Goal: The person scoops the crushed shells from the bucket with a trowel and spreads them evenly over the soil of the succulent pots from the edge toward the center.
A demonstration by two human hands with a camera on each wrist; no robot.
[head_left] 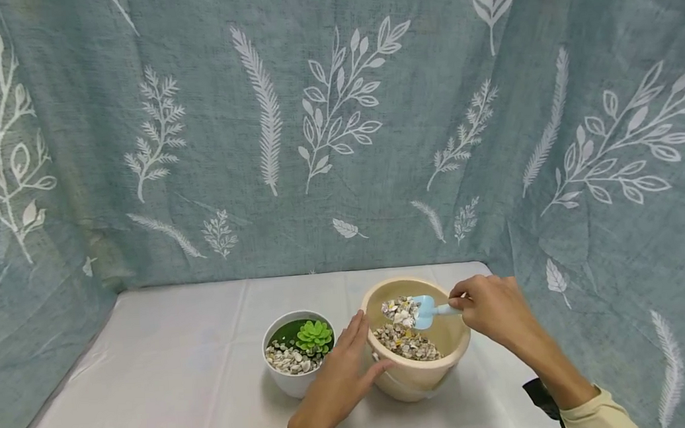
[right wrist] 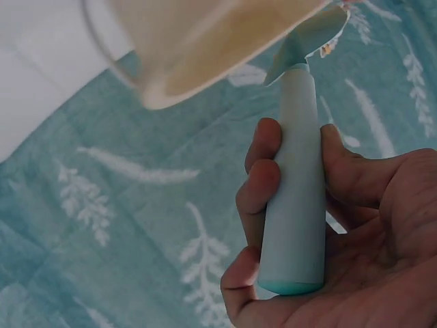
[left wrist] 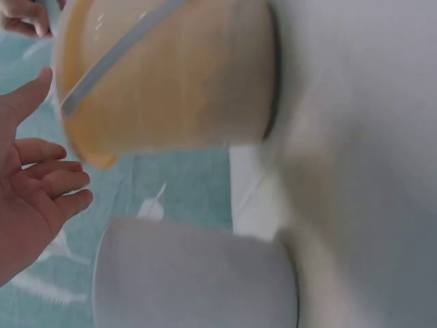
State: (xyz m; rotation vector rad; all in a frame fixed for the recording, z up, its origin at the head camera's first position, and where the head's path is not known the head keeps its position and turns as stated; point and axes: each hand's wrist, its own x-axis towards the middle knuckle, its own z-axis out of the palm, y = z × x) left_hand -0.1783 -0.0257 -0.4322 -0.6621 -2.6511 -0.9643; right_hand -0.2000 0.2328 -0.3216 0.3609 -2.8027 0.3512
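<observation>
A light blue hand trowel [head_left: 425, 311] heaped with pebbles [head_left: 401, 311] is over the mouth of a cream bucket [head_left: 410, 370]. My right hand [head_left: 492, 306] grips its handle [right wrist: 293, 184], fingers curled round it in the right wrist view. More pebbles [head_left: 408, 343] lie at the bottom of the bucket. My left hand [head_left: 344, 370] is at the bucket's left rim, its fingers extended. Left of that hand stands a white pot [head_left: 291, 382] with pale stones [head_left: 293, 360] and a green succulent [head_left: 315, 337] inside.
Both containers stand on a table with a white cloth [head_left: 168, 372]. A grey-green curtain [head_left: 217, 130] with white leaf prints hangs behind and at both sides. The bucket's handle [left wrist: 123, 55] slants across its side in the left wrist view.
</observation>
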